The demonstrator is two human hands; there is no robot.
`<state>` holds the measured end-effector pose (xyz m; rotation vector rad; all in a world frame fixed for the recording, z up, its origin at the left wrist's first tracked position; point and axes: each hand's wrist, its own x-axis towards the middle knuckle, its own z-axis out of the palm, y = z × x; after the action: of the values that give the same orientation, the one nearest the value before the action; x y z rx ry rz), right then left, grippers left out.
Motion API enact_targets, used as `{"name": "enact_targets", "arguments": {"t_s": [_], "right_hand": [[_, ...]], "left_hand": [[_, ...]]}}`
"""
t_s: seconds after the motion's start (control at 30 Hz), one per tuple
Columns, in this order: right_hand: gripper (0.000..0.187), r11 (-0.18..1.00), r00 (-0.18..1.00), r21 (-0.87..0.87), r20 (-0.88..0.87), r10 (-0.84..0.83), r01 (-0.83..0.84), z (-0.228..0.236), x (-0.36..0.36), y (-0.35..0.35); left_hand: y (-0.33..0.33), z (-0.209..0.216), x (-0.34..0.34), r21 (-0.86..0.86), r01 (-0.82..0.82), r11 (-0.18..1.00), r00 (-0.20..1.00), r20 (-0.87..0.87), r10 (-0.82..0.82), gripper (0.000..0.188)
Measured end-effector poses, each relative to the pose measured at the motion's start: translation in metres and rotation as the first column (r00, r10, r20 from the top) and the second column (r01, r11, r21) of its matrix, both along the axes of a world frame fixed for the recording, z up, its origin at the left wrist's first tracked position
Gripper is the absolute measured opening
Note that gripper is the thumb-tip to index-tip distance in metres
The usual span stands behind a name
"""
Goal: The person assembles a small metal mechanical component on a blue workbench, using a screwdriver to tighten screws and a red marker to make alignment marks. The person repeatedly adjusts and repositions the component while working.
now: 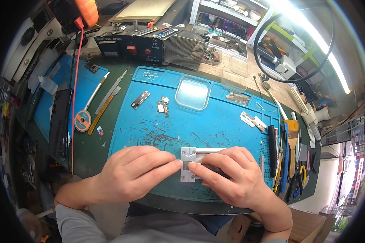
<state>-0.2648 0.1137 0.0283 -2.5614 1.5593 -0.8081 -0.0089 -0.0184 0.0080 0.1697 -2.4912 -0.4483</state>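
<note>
A person's left hand [140, 172] and right hand [235, 174] meet at a silver metal clamp fixture [188, 156] over the near part of a blue repair mat [215, 125]. Each grip is narrowed at its middle; whether either pinches anything cannot be told, fingers hiding it.

Your work area is brightly lit: a glowing light tube [319, 39] beyond and to the right of your right hand [237, 174] burns out to plain white. Glare whitens the clear plastic box [193, 93] ahead of your hands, and the metal holder [187, 150] between your fingertips gleams. The blue mat [170, 133] darkens nearest your body. Your left hand [129, 172] looks reasonably sharp; far out to either side, things bend, soften and fade into a black rim.
</note>
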Motion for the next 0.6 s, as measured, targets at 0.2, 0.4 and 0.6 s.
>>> {"name": "enact_targets", "arguments": {"t_s": [0.2,0.4,0.6], "right_hand": [[0.046,1.000,1.000,0.005,0.000,0.001,-0.001,0.0007,0.0005,-0.0004],[0.046,1.000,1.000,-0.012,0.003,0.001,-0.001,-0.0012,0.0002,-0.0004],[0.045,1.000,0.999,-0.009,0.032,0.011,-0.011,-0.0018,0.0000,-0.0011]], "left_hand": [[0.0012,-0.0015,0.0000,0.011,-0.015,1.000,1.000,-0.007,0.015,0.048],[0.0022,-0.0007,-0.0007,-0.024,-0.011,1.000,0.999,0.039,0.012,0.049],[0.0050,0.0021,-0.0006,-0.090,-0.028,0.996,0.998,0.060,0.033,0.048]]}}
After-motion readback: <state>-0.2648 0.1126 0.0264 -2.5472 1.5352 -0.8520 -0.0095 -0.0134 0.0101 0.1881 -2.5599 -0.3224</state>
